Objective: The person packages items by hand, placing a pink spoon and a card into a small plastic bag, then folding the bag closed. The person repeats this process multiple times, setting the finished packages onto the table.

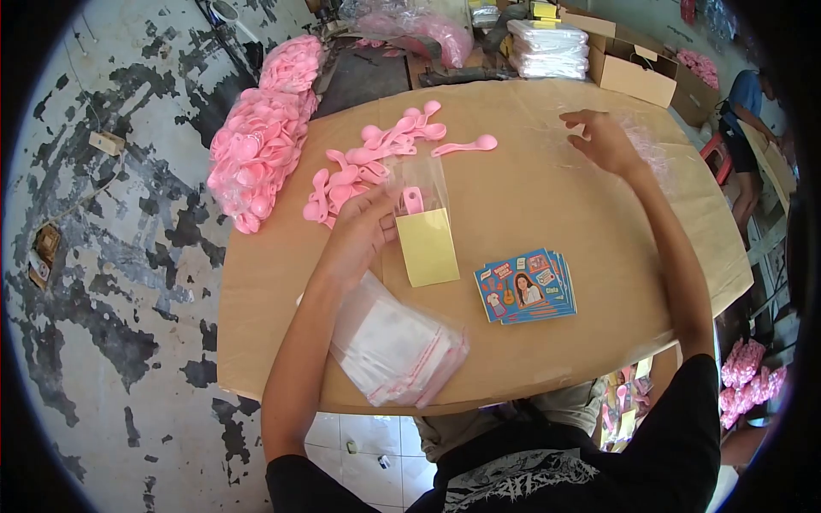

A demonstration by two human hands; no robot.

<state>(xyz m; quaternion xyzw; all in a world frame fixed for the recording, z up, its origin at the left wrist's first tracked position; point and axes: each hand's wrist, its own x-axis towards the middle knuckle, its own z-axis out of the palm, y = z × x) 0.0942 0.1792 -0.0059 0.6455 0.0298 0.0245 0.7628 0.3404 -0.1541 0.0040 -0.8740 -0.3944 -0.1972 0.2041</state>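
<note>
My left hand point(361, 231) pinches the edge of a clear plastic bag point(434, 181). Inside that bag are a plain yellow card point(429, 250) and a pink spoon, whose handle end point(413, 201) shows above the card. At the far right of the table, my right hand point(605, 144) is raised with fingers apart and nothing visible in it. Thin clear plastic scraps point(646, 154) lie beside it. Loose pink spoons point(346, 181) are piled beyond my left hand, and a single pink spoon point(466, 146) lies to their right. Blue printed cards point(526, 286) are stacked near the table's middle.
A stack of clear bags point(398, 346) lies near the front edge of the brown-covered table point(564, 368). Large bags of pink spoons point(261, 141) stand beyond its left edge. Wrapped packs point(549, 50) and a cardboard box point(633, 73) are at the back. Another person point(746, 120) is at right.
</note>
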